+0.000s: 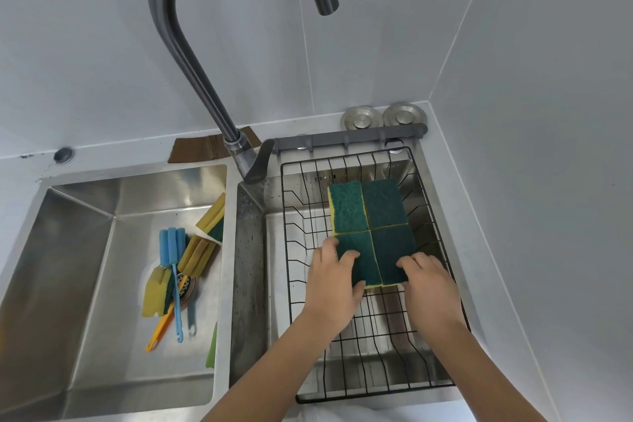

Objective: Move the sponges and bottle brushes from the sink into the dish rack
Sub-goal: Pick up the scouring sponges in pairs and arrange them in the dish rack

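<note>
A head-worn camera looks down on a double steel sink set in a pale counter (130, 151). A tall curved faucet (191, 55) rises through the centre of the frame.

In the right half, a black wire dish rack (394, 384) sits inside the right basin. Four green-topped sponges with yellow undersides lie flat in it in a two-by-two block, edges touching (green side up): the upper left sponge (348, 205), the upper right sponge (385, 203), the lower left sponge (363, 262) and the lower right sponge (394, 250).

The left hand (334, 281) grips the lower left sponge, fingers curled over its top and thumb at its near edge. The right hand (430, 281) rests its bent fingers on the near edge of the lower right sponge; whether it actually grips cannot be told.

In the left basin (78, 250), at lower left of the frame, more yellow and green sponges (198, 255) lie over and beside the drain. With them are a blue foam bottle brush (173, 247), a second blue handle (191, 319) and an orange handle (161, 329)
</note>
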